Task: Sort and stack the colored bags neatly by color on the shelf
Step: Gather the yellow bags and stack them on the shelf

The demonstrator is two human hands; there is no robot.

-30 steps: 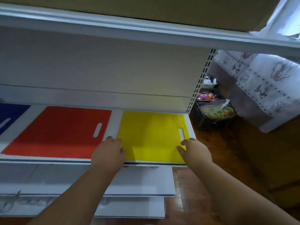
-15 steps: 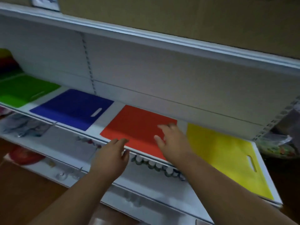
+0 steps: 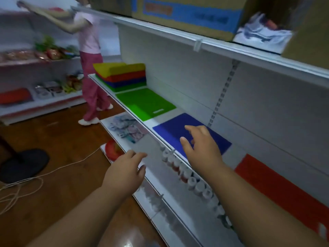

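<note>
Right hand [image 3: 199,145] spread wide over the blue bag [image 3: 170,130] on the shelf [image 3: 132,114], contact unclear. Left hand [image 3: 125,169] relaxed, holds nothing. Unsorted bag stack [image 3: 122,75] far left. Risk: sliding skews blue onto green bag [image 3: 142,102].

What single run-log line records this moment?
right hand: open over flat blue bag | left hand: open, below shelf edge | flat green bag, mixed-colour bag stack beyond

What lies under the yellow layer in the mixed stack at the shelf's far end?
Under the yellow layer of the mixed stack lie red, then blue, then green layers. Whether anything lies beneath the green is hidden.
</note>
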